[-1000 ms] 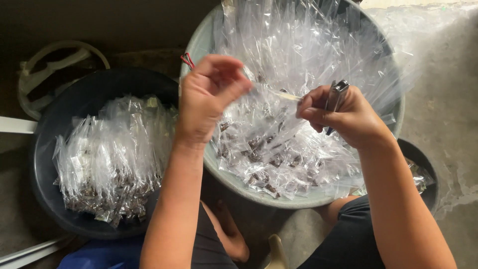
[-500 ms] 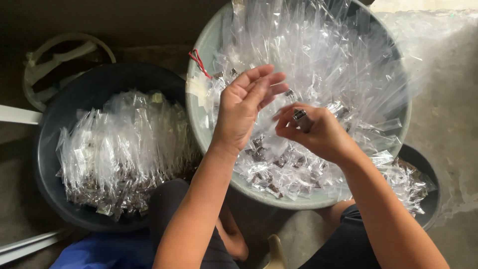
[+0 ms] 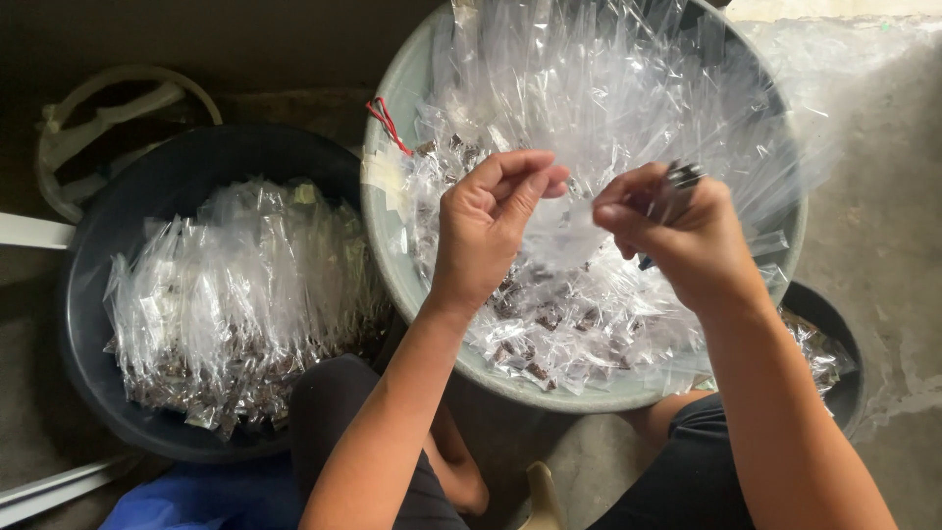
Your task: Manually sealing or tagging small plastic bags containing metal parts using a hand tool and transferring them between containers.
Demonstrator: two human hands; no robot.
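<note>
Both hands have drawn closer over the pale basin (image 3: 378, 211) since half a second back. My left hand (image 3: 488, 228) is curled, fingertips pinching what looks like a clear sachet (image 3: 574, 231), hard to make out against the heap. It hangs between the hands, long axis downward. My right hand (image 3: 677, 236) is closed on a small dark metal tool (image 3: 677, 182). Finished packets fill the dark tub (image 3: 108, 245) to the left.

I am looking down at a grey concrete floor (image 3: 883, 255), catching pale daylight at the upper right of the frame. The upper left is lying in dark shadow. A white bar (image 3: 34, 233) is crossing the left edge.
</note>
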